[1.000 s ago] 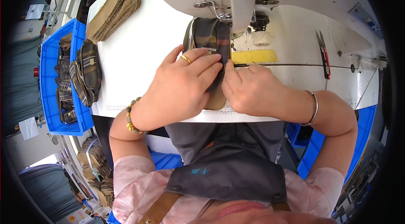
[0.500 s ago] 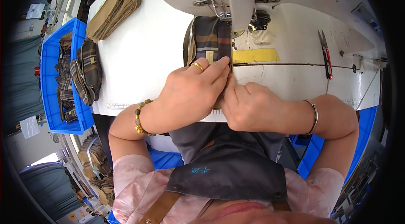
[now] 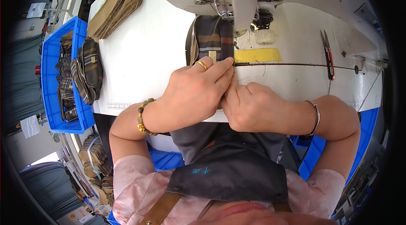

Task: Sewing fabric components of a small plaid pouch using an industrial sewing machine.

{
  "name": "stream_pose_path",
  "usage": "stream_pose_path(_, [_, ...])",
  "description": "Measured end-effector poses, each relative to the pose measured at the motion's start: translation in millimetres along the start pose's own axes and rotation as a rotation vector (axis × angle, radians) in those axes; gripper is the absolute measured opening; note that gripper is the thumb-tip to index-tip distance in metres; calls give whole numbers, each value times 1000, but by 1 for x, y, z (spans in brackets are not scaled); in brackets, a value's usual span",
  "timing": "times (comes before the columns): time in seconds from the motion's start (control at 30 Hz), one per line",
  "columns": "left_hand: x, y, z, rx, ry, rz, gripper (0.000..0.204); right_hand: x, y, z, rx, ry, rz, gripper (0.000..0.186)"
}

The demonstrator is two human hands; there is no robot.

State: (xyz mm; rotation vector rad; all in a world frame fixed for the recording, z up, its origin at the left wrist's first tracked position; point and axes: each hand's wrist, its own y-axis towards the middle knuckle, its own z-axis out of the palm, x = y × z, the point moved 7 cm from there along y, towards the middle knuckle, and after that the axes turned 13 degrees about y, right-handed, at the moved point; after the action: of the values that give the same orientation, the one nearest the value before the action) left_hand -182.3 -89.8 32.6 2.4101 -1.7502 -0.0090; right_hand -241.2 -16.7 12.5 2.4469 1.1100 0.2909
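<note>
A plaid zippered pouch [image 3: 215, 34] lies under the sewing machine's needle area [image 3: 230, 15], its zipper along the left side and a small pale patch on top. My left hand [image 3: 196, 91], with a gold ring, rests over its near part, fingers bent and pressed together on the fabric near the right edge. My right hand [image 3: 251, 106] is curled just right of and below it, gripping the near right edge, which is mostly hidden by both hands. Right of the pouch are a yellow strip [image 3: 258, 55] and a white knob [image 3: 264, 36].
Red-handled thread snips [image 3: 328, 55] lie on the white table [image 3: 139, 68] at right. At back left sit stacked tan pieces [image 3: 114, 11]. A blue bin [image 3: 53, 77] of plaid pouches stands beside the table's left edge, with more pouches [image 3: 86, 70] leaning on its rim.
Since a second ago my left hand has shifted right, its fingers closer to my right hand. My right hand has moved slightly down toward me. The pouch has shifted slightly right and away.
</note>
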Motion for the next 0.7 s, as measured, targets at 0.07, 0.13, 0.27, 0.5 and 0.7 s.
stream_pose_path(0.07, [0,1,0,-7,-9,-5,49,-1,0,1,31,-22,-4,14])
stream_pose_path(0.13, [2,2,-2,-16,-30,-29,45,-1,0,1,34,-15,-2,14])
stream_pose_path(0.27, [8,10,4,-69,-51,-48,38,-10,-2,4,12,-31,41,16])
stream_pose_path(0.5, [26,24,10,-190,-46,-100,28,-27,2,10,-35,-26,60,29])
stream_pose_path(0.7, [28,26,13,-203,-39,-146,29,-35,2,10,-38,18,107,25])
